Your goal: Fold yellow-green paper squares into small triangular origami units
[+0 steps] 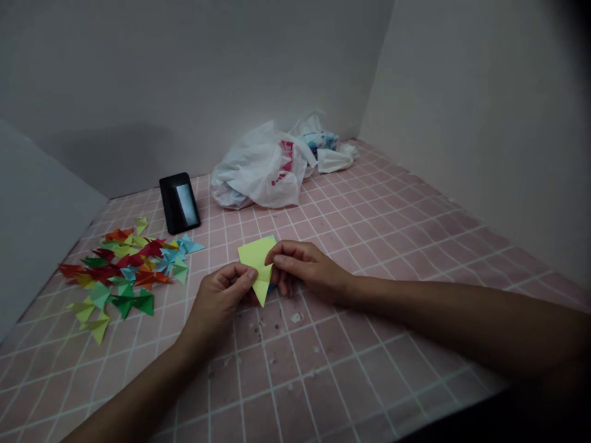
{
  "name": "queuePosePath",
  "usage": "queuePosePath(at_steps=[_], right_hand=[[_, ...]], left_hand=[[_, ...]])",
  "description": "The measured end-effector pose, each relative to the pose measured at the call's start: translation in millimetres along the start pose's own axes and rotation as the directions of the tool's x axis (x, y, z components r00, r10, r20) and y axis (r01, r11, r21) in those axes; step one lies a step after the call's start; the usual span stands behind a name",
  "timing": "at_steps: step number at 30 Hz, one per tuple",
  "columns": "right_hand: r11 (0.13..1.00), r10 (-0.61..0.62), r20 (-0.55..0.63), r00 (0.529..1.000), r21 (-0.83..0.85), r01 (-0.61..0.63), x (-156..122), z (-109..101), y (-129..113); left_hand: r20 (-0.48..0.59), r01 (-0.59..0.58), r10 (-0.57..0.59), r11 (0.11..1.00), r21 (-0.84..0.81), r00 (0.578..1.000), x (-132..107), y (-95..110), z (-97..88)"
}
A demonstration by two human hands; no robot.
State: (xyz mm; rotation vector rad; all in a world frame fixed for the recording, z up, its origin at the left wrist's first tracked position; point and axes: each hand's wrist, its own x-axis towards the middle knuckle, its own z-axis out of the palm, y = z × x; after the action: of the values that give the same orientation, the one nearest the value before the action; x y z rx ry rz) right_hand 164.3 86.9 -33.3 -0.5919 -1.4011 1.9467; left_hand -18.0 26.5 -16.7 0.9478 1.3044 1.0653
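Between my two hands is a small yellow folded piece of paper, its sharp tip pointing down towards me. My left hand pinches its left edge between thumb and fingers. Thumb and forefinger of my right hand close on its right corner. Just behind lies yellow square paper, with a thin greenish edge showing at its top right and a bit of blue under my right fingers. Whether this is a stack is partly hidden by my hands. Folded paper shapes in several colours lie in a loose pile to the left.
A black phone-like device stands tilted behind the pile. Crumpled white plastic bags with red print sit by the back wall, beside a blue-patterned pack and white tissue. A pink checked cloth covers the surface; walls rise around it.
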Motion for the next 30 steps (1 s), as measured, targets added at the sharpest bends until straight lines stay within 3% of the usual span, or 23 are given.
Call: queuePosePath(at_steps=[7, 17, 30], right_hand=[[0.987, 0.086, -0.011, 0.996, -0.135, -0.086, -1.8, 3.1, -2.6], [0.978, 0.136, -0.083, 0.987, -0.147, -0.147, -1.8, 7.5, -7.7], [0.978, 0.129, -0.013, 0.992, -0.166, -0.13, -0.9, 3.5, -6.4]], left_hand=[[-0.004, -0.003, 0.003, 1.0, 0.021, 1.0, -0.8, 1.9, 0.6], [0.054, 0.001, -0.006, 0.996, 0.088, 0.999, -0.5, 0.7, -0.6], [0.07, 0.026, -0.029, 0.998, 0.051, 0.997, 2.0, -1.6, -3.5]])
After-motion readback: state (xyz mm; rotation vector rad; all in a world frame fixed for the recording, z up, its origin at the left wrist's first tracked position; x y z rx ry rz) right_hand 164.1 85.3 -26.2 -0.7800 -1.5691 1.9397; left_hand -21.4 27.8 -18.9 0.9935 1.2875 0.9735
